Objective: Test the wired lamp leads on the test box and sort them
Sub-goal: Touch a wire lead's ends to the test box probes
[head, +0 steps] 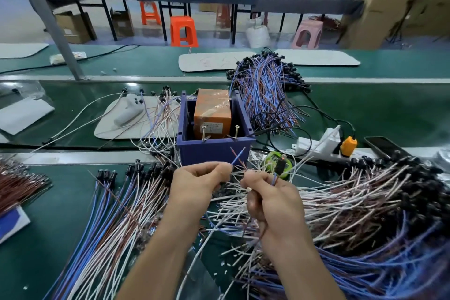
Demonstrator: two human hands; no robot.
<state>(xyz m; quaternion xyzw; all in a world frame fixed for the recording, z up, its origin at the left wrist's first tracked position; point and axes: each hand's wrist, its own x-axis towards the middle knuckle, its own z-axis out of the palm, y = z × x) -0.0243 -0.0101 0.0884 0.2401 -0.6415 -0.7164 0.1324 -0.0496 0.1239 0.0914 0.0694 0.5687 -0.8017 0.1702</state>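
The lead being tested is held in the air between both hands, at 6 o'clock from the test box. Its 2 stripped ends, 1 blue and 1 brown, point up toward the box's front wall without touching it. The left hand pinches these wires between thumb and forefinger, with the other fingers curled in beside them. The right hand has its fingers curled round the lead further along. The black lamp holder rises from that grip at 1 o'clock, with a small red spot on it, in front of a green tape roll.

The test box is a blue open-topped box on the green worktop. It has an orange block inside and 2 screws standing at its front rim.

Seen from the hands:
- **8 o'clock:** a fanned row of leads in blue, white and brown lies flat, black holders away from the person.
- **3 to 4 o'clock:** a large loose heap of similar leads covers the worktop.
- **1 o'clock, beyond the box:** a thick bundle of blue and brown leads.
- **2 o'clock:** a white power strip with an orange plug, and a dark phone just beside it.
- **11 o'clock:** a white pad carries a few loose leads.
- **9 o'clock:** a brown bundle lies at the frame's edge.
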